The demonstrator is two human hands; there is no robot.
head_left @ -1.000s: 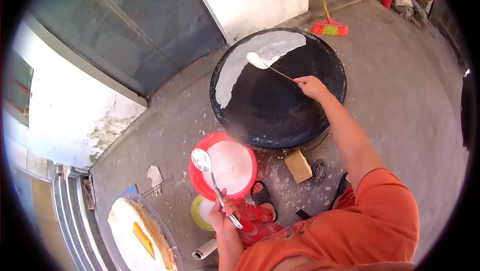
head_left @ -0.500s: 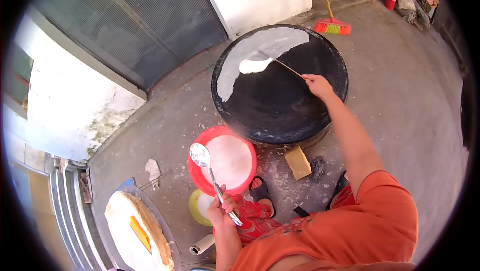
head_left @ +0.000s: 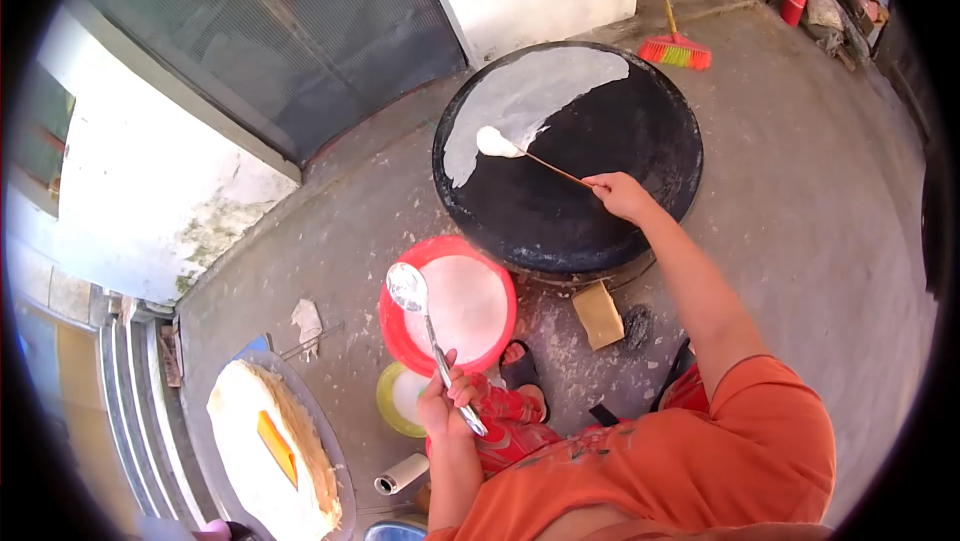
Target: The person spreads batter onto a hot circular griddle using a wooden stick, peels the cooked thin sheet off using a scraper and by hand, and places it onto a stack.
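Note:
My right hand (head_left: 622, 197) grips the thin handle of a batter spreader (head_left: 553, 168). Its far end meets a thick white blob of batter (head_left: 493, 143) on a large round black griddle (head_left: 545, 226). A thin grey-white layer (head_left: 540, 86) coats the griddle's far left part; the rest of its surface is black. My left hand (head_left: 447, 403) is closed around the handle of a metal ladle (head_left: 407, 287), held bowl up over the left side of a red basin (head_left: 398, 336). Whitish batter (head_left: 465, 301) fills the basin.
A yellow-green bowl (head_left: 387, 406) sits beside the basin. At lower left, a stack of thin pancakes (head_left: 235, 441) carries a yellow scraper (head_left: 277, 449). A tan block (head_left: 598, 317) lies by the griddle's base. A broom (head_left: 676, 51) stands behind it, near the wall.
My right hand and the spreader have shifted slightly left and toward me. The batter blob has come nearer, and the thin layer now covers more behind it. The left hand keeps the ladle.

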